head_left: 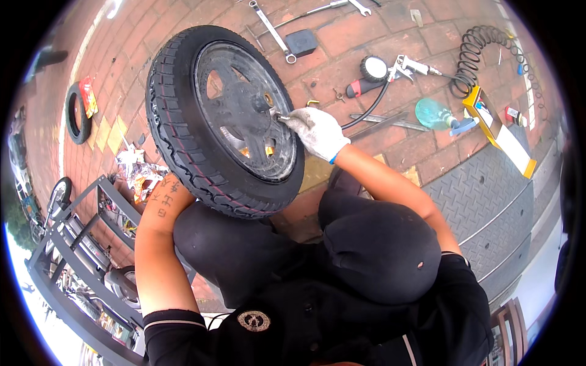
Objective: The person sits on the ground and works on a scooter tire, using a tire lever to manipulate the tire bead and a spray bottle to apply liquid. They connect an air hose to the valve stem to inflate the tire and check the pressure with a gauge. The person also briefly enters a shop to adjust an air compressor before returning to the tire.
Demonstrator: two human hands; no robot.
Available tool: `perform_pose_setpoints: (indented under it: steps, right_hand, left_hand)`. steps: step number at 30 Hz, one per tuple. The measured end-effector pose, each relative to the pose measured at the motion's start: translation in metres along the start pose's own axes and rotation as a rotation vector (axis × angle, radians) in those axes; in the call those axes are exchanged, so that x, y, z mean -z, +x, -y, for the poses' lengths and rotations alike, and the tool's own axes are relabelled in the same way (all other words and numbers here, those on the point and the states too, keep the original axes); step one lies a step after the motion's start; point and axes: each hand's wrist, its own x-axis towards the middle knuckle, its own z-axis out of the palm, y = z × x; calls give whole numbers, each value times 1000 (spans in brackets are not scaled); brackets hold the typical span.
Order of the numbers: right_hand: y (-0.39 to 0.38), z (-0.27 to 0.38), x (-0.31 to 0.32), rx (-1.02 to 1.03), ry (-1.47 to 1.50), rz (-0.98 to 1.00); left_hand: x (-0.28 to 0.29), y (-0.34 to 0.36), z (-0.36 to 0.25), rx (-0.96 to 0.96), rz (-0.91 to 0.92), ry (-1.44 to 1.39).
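Note:
A small wheel with a black tyre (183, 131) and a grimy dark spoked rim (235, 104) stands tilted in front of my knees. My left forearm (165, 226) runs up behind the tyre's lower left, which hides my left hand. On my right hand (318, 131) is a white glove with a blue cuff. Its fingers are pinched together at the right inner side of the rim, close to the hub (261, 102). A small metallic bit shows at the fingertips, too small to name.
Beyond the wheel on brick paving (390, 49) lie a combination wrench (271, 30), a black block (301, 43), an inflator gauge (374, 68) with a coiled hose (467, 58), a green spray bottle (433, 114) and a yellow box (500, 137). A metal frame (91, 238) stands left.

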Motion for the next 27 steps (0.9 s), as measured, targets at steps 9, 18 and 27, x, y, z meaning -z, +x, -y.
perform_pose_setpoints:
  steps: [9,18,27]
  right_hand:
    - [-8,-8,4,-30,-26,-26]
    - [-13,-11,1,90,-83,-101]
    - [-14,-4,-8,176,-261,-225]
  left_hand:
    - [-11,-2,11,20,75,63]
    - [-14,-17,20,65,132,110]
    - [-19,-30,26,65,154,136]
